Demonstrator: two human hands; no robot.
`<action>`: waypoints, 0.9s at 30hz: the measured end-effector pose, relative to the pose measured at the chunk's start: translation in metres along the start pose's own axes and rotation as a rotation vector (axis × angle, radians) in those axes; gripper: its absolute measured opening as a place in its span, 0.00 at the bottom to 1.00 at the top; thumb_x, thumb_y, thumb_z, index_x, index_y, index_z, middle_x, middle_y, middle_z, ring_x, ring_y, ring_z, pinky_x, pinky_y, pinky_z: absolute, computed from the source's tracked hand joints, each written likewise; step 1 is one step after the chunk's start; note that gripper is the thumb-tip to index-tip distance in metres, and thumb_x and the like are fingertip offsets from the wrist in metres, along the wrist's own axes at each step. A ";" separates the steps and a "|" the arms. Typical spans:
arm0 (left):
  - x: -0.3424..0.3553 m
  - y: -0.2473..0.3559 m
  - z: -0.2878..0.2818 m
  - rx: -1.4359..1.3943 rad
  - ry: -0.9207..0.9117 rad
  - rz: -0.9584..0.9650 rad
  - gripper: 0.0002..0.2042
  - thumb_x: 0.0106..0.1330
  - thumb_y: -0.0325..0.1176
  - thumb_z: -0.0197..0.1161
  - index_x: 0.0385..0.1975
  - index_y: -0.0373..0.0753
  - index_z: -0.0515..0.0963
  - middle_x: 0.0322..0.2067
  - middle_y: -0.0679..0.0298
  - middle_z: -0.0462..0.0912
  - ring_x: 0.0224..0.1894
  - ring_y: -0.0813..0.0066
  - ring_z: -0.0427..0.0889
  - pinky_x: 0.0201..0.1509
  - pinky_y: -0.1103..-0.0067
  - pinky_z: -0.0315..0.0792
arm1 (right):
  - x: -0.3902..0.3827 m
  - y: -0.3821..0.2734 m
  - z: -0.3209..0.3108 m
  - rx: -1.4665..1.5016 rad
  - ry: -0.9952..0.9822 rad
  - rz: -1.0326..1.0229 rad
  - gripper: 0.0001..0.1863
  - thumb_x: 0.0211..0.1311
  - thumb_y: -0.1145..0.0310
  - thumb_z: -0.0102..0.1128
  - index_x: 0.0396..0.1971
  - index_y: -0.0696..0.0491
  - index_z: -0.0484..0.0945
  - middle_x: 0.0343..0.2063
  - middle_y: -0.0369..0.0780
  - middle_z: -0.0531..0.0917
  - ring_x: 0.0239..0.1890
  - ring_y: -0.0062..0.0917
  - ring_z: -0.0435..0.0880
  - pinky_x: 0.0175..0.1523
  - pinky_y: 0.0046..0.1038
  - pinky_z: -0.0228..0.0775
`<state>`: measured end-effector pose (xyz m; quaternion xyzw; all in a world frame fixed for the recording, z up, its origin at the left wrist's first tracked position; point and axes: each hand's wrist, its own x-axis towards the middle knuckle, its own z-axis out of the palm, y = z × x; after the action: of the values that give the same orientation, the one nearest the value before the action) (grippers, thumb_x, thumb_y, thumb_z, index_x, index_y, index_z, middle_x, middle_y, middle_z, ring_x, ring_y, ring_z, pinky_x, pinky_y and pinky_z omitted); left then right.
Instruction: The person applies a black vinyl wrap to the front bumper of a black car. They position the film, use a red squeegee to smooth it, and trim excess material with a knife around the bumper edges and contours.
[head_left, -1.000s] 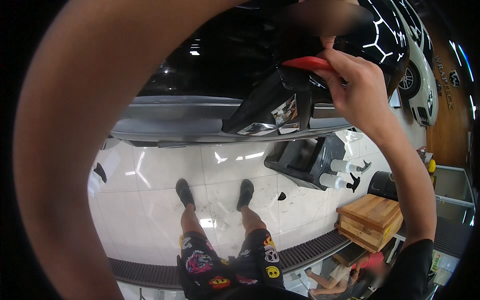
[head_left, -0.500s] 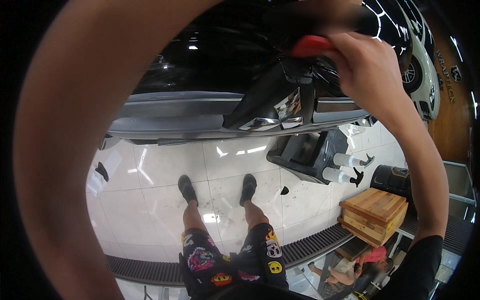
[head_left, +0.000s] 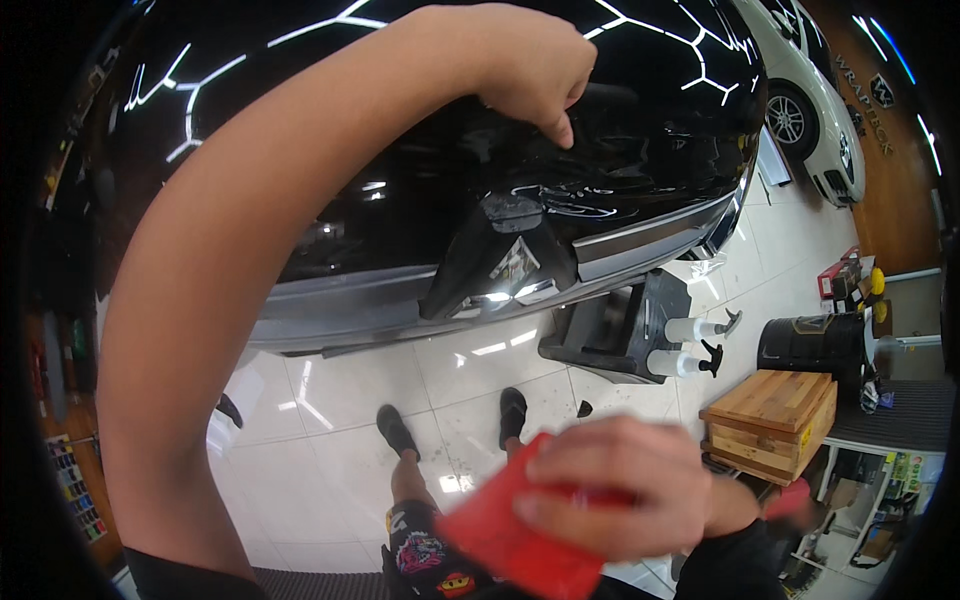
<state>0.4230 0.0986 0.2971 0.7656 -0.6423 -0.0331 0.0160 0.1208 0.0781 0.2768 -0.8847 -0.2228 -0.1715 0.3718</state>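
Over the glossy black car hood (head_left: pixel 400 205), my left hand (head_left: pixel 535 65) is closed, fingers curled and thumb pointing down. What it pinches, if anything, I cannot make out. Wrinkled, wet-looking clear film (head_left: pixel 585 203) shows on the hood's front edge, just above the chrome emblem (head_left: pixel 515 268). My right hand (head_left: pixel 625 490), blurred by motion, grips a flat red squeegee (head_left: pixel 485 515) low in front of my body, apart from the car.
A black step stool (head_left: pixel 600 335) stands under the bumper, with two white spray bottles (head_left: pixel 675 362) beside it. Farther right are a wooden box (head_left: pixel 765 415) and a black drum (head_left: pixel 810 345). A white car (head_left: pixel 815 120) is parked at the far right.
My right hand has come down from the hood's front edge towards my body, still holding the red squeegee. The view has shifted, bringing my left hand fully into sight over the hood.
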 end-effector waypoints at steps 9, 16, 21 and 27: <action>0.013 0.027 0.004 0.015 0.091 -0.029 0.20 0.57 0.49 0.81 0.28 0.35 0.85 0.26 0.53 0.87 0.32 0.54 0.89 0.40 0.67 0.81 | -0.016 -0.005 -0.016 0.048 0.307 -0.321 0.14 0.50 0.73 0.71 0.40 0.52 0.89 0.46 0.46 0.87 0.42 0.37 0.87 0.31 0.25 0.80; 0.060 0.062 0.012 0.028 0.097 -0.049 0.21 0.60 0.47 0.78 0.38 0.33 0.87 0.34 0.48 0.89 0.41 0.47 0.90 0.47 0.61 0.83 | -0.058 0.089 0.009 0.026 0.527 0.280 0.17 0.63 0.76 0.71 0.52 0.57 0.83 0.46 0.42 0.86 0.48 0.33 0.86 0.53 0.30 0.80; 0.117 0.091 0.023 0.017 0.264 -0.071 0.16 0.63 0.41 0.75 0.33 0.32 0.85 0.34 0.46 0.88 0.41 0.44 0.89 0.45 0.59 0.82 | -0.079 0.225 0.002 0.690 1.360 0.863 0.18 0.78 0.64 0.61 0.59 0.58 0.77 0.44 0.39 0.83 0.42 0.21 0.82 0.45 0.27 0.81; 0.162 0.121 0.014 0.034 0.143 -0.167 0.13 0.65 0.37 0.74 0.30 0.33 0.83 0.29 0.47 0.87 0.40 0.44 0.89 0.43 0.59 0.80 | -0.083 0.267 -0.070 0.593 1.375 1.029 0.18 0.75 0.64 0.61 0.55 0.60 0.76 0.39 0.39 0.83 0.34 0.22 0.83 0.37 0.26 0.80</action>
<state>0.3309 -0.0821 0.2868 0.8169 -0.5741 0.0316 0.0459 0.1807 -0.1626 0.1291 -0.4456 0.4359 -0.4099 0.6659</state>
